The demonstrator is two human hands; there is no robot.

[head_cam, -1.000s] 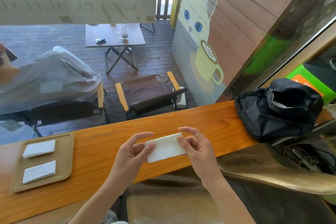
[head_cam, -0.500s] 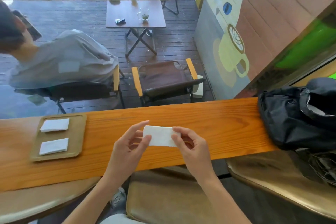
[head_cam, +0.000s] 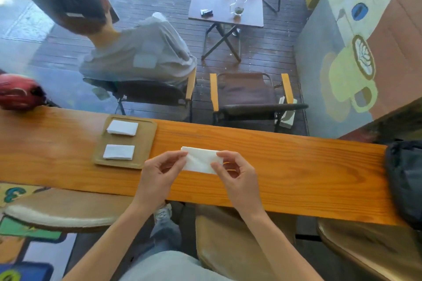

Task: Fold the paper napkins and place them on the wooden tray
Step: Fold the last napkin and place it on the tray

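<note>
A folded white paper napkin [head_cam: 201,159] is held just above the orange wooden counter [head_cam: 296,166]. My left hand [head_cam: 159,173] pinches its left end and my right hand [head_cam: 237,175] pinches its right end between thumb and fingers. To the left, a shallow wooden tray [head_cam: 146,141] lies on the counter. Two folded napkins rest in it, one at the far end [head_cam: 122,127] and one at the near end [head_cam: 119,152]. The tray's right strip is bare.
A black bag [head_cam: 404,178] sits at the counter's right end and a red helmet [head_cam: 20,91] at its far left. Behind the glass a person sits in a chair beside an unoccupied chair [head_cam: 249,98]. Stools stand below the counter's near edge.
The view has swung left and down, so the tray now appears closer to my hands. The napkin stays pinched between both hands, held lower over the counter.
</note>
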